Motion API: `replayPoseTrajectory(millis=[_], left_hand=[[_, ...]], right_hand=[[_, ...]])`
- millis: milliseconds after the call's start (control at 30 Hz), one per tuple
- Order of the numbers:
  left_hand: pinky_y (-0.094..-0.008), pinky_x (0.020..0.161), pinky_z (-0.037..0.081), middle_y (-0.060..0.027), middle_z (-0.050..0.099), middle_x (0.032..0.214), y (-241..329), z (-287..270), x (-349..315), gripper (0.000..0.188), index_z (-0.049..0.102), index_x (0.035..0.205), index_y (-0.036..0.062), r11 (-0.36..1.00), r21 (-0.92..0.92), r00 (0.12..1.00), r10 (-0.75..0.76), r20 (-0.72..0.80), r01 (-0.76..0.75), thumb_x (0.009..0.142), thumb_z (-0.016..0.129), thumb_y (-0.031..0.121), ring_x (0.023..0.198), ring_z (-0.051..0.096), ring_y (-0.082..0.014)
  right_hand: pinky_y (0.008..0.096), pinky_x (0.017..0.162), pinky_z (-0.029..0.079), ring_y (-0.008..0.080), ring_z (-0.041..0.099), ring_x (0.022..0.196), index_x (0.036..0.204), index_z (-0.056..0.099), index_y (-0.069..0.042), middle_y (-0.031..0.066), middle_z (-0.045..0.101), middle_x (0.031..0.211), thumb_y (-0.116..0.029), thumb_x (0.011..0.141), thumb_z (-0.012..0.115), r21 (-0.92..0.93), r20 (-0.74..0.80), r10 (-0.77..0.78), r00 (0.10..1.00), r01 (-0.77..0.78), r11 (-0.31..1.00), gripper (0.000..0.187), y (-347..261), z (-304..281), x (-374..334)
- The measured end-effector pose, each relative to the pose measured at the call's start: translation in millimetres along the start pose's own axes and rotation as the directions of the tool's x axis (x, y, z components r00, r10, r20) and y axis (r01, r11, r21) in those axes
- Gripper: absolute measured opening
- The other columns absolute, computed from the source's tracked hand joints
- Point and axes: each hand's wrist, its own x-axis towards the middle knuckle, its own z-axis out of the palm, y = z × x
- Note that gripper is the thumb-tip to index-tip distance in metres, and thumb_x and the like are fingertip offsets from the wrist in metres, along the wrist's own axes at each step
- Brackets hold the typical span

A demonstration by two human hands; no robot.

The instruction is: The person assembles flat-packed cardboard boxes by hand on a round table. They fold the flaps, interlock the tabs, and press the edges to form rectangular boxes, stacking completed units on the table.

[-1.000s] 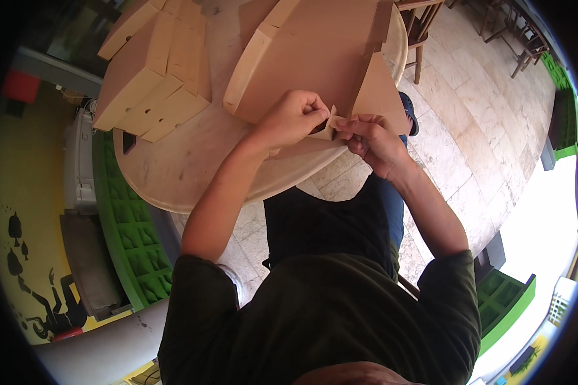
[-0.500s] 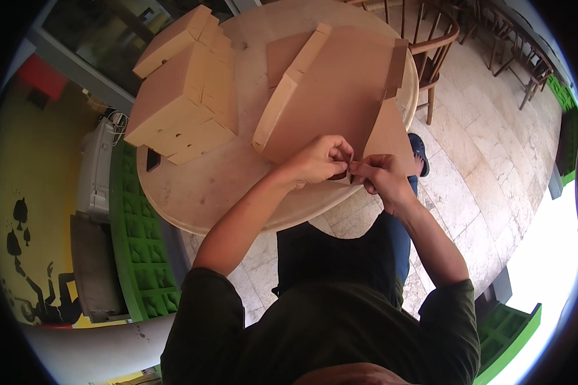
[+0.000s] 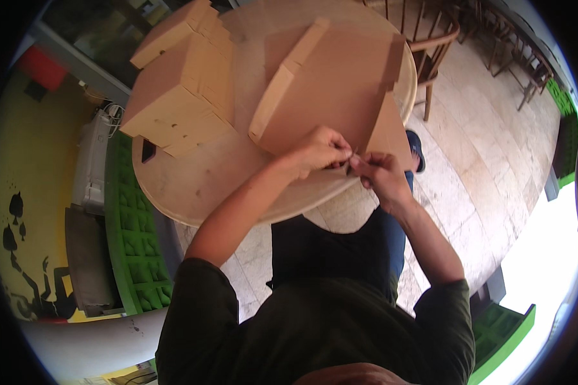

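Observation:
A partly folded brown cardboard box [image 3: 340,83] lies flat on the round table [image 3: 186,186], its left side wall standing up. At the box's near right corner both hands meet, fingertips almost touching. My left hand [image 3: 324,149] is closed in a pinch, and my right hand [image 3: 382,174] pinches right beside it. Their fingers cover whatever they grip there, perhaps a small cardboard tab; it is too small to make out. A loose cardboard flap [image 3: 392,135] slants outward just beyond my right hand.
Folded cardboard boxes [image 3: 167,83] are stacked at the table's left, with a dark phone-like object [image 3: 149,151] by them. Wooden chairs [image 3: 430,58] stand at the far right. A green slatted structure [image 3: 131,237] runs along the left, and a shoe [image 3: 415,151] shows beside the table.
My fingertips have drawn closer together at the box corner, the left hand's fingers closing further. The whole view has shifted slightly, while the box stays in place.

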Motion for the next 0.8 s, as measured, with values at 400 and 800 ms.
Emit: replayPoseTrajectory(millis=[400, 800], left_hand=[[-0.0247, 0.070, 0.052, -0.0039, 0.069, 0.090, 11, 1, -10, 0.006, 0.068, 0.106, -0.0008, 0.997, -0.065, 0.998, -0.029, 0.054, 0.033, 0.104, 0.066, 0.004, 0.076, 0.063, -0.0088], [-0.0340, 0.077, 0.058, -0.0103, 0.071, 0.097, 2, -9, -1, 0.010, 0.067, 0.101, -0.0017, 0.993, 0.088, 0.990, -0.088, 0.113, 0.078, 0.106, 0.060, 0.005, 0.091, 0.069, -0.0166]], right_hand=[[0.0234, 0.056, 0.047, 0.0092, 0.063, 0.062, 0.091, 0.075, 0.000, 0.0062, 0.074, 0.080, -0.011, 0.097, 0.078, -0.027, -0.036, 0.033, 0.999, -0.034, 0.999, 0.013, -3, 4, -3], [0.0268, 0.060, 0.051, 0.0135, 0.067, 0.067, 0.102, 0.072, 0.001, 0.0084, 0.073, 0.087, -0.015, 0.103, 0.066, -0.037, -0.011, 0.043, 0.999, -0.043, 0.998, 0.018, 10, 2, 0]])
